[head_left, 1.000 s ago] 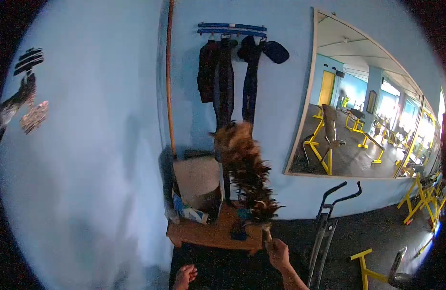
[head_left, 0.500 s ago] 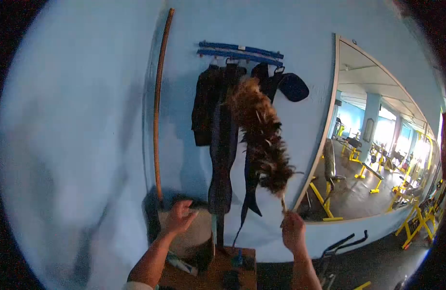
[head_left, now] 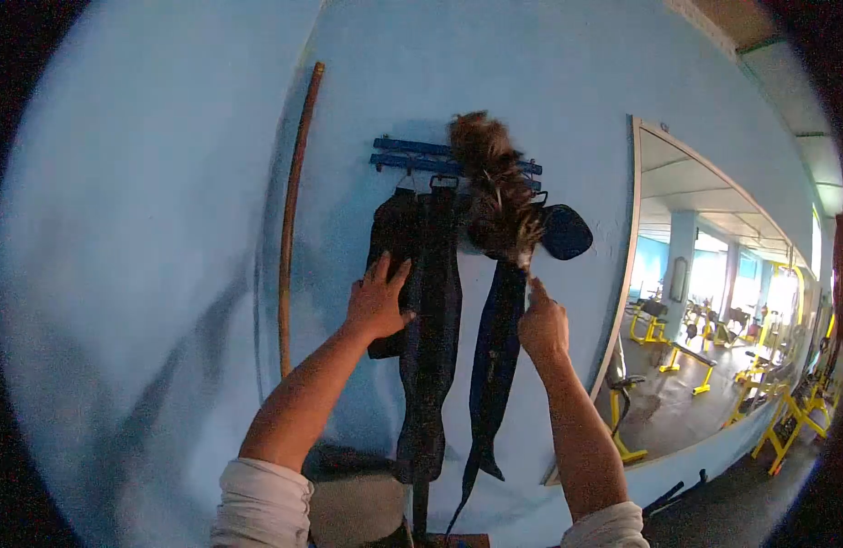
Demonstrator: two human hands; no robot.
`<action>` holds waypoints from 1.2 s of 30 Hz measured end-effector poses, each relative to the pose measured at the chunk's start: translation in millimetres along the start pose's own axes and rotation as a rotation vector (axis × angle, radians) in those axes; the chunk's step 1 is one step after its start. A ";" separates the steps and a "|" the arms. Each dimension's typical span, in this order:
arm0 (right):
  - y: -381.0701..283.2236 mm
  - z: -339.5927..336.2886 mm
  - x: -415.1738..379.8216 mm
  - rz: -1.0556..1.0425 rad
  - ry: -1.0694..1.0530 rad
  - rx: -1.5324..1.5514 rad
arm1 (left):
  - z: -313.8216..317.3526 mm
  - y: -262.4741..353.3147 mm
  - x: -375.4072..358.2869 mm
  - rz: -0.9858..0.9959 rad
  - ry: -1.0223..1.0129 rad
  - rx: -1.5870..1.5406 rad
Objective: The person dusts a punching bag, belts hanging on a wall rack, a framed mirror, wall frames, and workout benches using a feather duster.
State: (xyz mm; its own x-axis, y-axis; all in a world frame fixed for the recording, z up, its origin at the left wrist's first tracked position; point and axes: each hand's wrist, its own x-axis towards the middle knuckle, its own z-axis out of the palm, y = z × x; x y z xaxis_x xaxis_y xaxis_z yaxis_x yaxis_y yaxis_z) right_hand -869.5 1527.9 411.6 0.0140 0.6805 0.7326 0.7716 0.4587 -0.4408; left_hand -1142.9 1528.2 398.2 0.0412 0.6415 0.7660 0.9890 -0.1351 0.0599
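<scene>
Raised since the earlier frame, the feather duster [head_left: 499,187] now overlaps the blue rack [head_left: 417,155] at upper centre, the right hand's [head_left: 543,324] fingers wrapped around its handle. The left hand [head_left: 379,300], fingers spread, reaches the dark hanging belts [head_left: 428,338].

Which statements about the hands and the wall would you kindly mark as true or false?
1. The right hand holds a feather duster. True.
2. The left hand grips the wooden pole. False: it is spread open at the dark hanging items.
3. From this view, the duster overlaps the blue rack. True.
4. The mirror is left of the pole. False: it is to the right.
</scene>
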 end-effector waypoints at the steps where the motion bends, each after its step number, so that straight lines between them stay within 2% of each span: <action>1: -2.0 4.9 -2.8 -0.074 -0.026 -0.185 | 0.5 -0.2 6.9 0.036 -0.027 0.080; 4: -30.1 10.5 -19.9 -0.165 -0.059 -0.304 | 0.8 -5.7 26.4 0.048 -0.113 0.154; 6: -28.2 18.2 -8.3 -0.138 -0.021 -0.225 | 7.3 -8.6 37.2 0.095 -0.064 0.147; 8: -37.6 22.4 0.4 0.031 0.049 -0.039 | 18.3 -11.2 48.9 0.150 -0.010 0.130; 9: -39.9 29.7 -0.2 0.041 0.064 -0.051 | 22.8 -11.3 54.6 0.124 -0.054 0.089; 11: -41.1 50.8 -5.9 -0.212 0.000 -0.329 | 41.8 -9.7 64.6 0.123 -0.104 0.028; 12: -61.8 37.0 -16.1 -0.129 0.005 -0.223 | 54.7 -13.0 68.2 0.126 -0.074 0.009; 15: -46.1 27.2 -1.1 -0.113 0.153 -0.189 | 79.4 -20.4 69.2 0.153 0.001 -0.021; 17: -34.1 17.1 -0.1 0.085 0.219 -0.101 | 91.1 -19.5 70.8 0.139 0.092 0.006; 20: 3.0 10.6 -23.7 -0.006 0.223 -0.221 | 98.3 -17.7 70.7 0.127 0.137 0.022; 22: 18.2 -3.3 -36.1 0.005 0.203 -0.236 | 88.8 -14.0 67.2 0.114 0.128 0.025; 24: 45.7 -9.8 -39.6 0.012 0.295 -0.333 | 91.8 -9.5 65.0 0.114 0.107 0.032; 25: 27.5 -23.4 -42.0 0.172 0.255 -0.402 | 94.4 -10.0 65.5 0.104 0.126 0.039; 28: 23.9 -33.2 -47.6 0.219 0.177 -0.413 | 98.7 -7.8 70.4 0.094 0.166 0.070; 30: 14.5 -31.1 -62.3 0.105 0.095 -0.457 | 98.8 -5.8 73.0 0.077 0.150 0.114; 33: 24.6 -37.7 -65.0 0.176 0.105 -0.428 | 95.8 -4.0 74.2 0.029 0.106 0.144; 35: 41.7 -47.0 -64.5 0.191 0.245 -0.400 | 102.0 -7.1 72.7 0.041 0.137 0.166; 36: 46.1 -49.6 -68.3 0.187 0.247 -0.396 | 102.7 -6.9 72.9 0.041 0.174 0.184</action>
State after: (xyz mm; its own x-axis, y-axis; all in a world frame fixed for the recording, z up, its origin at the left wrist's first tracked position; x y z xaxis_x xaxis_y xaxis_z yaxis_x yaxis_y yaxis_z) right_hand -803.4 1474.3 367.0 0.2881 0.5529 0.7819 0.9230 0.0573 -0.3806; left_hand -1132.1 1653.5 387.9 0.0728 0.4968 0.8648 0.9969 -0.0089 -0.0787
